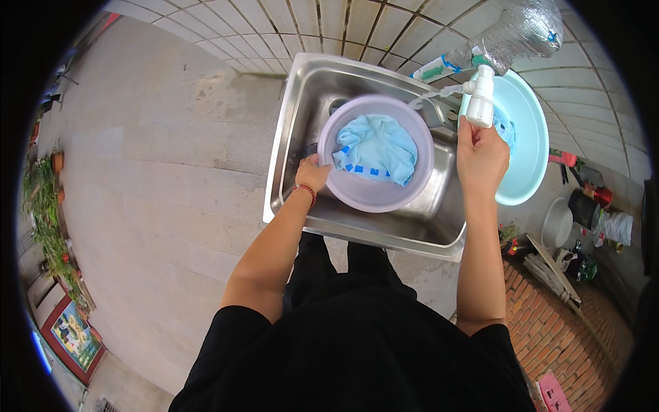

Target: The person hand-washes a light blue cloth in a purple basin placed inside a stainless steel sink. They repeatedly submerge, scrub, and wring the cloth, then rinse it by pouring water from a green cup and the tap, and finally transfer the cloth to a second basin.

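Observation:
A lavender plastic basin [375,198] stands in the stainless steel sink [445,154]. Inside it lies a bunched light blue towel [378,141] with darker blue squares along one edge. My left hand [312,172] grips the basin's left rim, thumb on top, with a beaded bracelet at the wrist. Above the sink's right side, my right hand [483,157] has its fingers closed at the lower end of a white plastic tap [482,98]. Water [436,95] streams from the tap toward the basin's upper right rim.
A turquoise basin [533,170] with a blue cloth [504,129] sits right of the sink. Silver wrapping [525,38] covers the pipe by the tiled wall [329,20]. Potted plants [44,221] line the far left. A metal bowl [556,223] and wooden boards [553,268] lie at right.

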Tool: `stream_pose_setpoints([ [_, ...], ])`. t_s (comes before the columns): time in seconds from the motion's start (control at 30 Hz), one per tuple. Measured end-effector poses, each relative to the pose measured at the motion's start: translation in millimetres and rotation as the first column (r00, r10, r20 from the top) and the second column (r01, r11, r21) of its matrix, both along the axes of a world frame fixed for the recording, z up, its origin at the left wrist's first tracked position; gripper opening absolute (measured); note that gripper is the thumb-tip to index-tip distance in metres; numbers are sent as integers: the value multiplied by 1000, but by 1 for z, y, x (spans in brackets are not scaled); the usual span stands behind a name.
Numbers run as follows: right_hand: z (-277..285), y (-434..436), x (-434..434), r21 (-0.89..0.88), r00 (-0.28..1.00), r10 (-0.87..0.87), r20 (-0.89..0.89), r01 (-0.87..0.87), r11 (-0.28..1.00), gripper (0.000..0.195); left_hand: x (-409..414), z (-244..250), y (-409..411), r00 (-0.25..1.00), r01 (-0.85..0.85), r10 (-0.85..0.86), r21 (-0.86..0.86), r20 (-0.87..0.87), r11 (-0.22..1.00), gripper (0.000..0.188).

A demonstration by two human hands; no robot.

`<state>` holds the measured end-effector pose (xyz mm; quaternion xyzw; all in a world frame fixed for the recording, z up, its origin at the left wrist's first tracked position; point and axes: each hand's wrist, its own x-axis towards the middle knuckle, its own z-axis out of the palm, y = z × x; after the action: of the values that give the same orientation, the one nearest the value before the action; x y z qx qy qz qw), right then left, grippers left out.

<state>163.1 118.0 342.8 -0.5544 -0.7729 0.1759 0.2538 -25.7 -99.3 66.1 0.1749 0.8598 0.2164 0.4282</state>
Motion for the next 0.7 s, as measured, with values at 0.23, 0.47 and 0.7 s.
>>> stream_pose_setpoints([
  [0.23, 3, -2, 13, -485, 951, -63, -303, -97, 869, 28, -7, -4, -3, 998, -16, 12, 55, 70, 998, 63],
  [0.47, 15, -7, 7, -576, 912, -186, -365, -64, 815, 25, -9, -16, -6, 993, -49, 41, 63, 111, 997, 64],
  [0.7, -18, -12, 18, -603, 890, -194, -413, -108, 790, 18, -4, -14, -11, 999, -46, 45, 122, 11, 991, 59],
])
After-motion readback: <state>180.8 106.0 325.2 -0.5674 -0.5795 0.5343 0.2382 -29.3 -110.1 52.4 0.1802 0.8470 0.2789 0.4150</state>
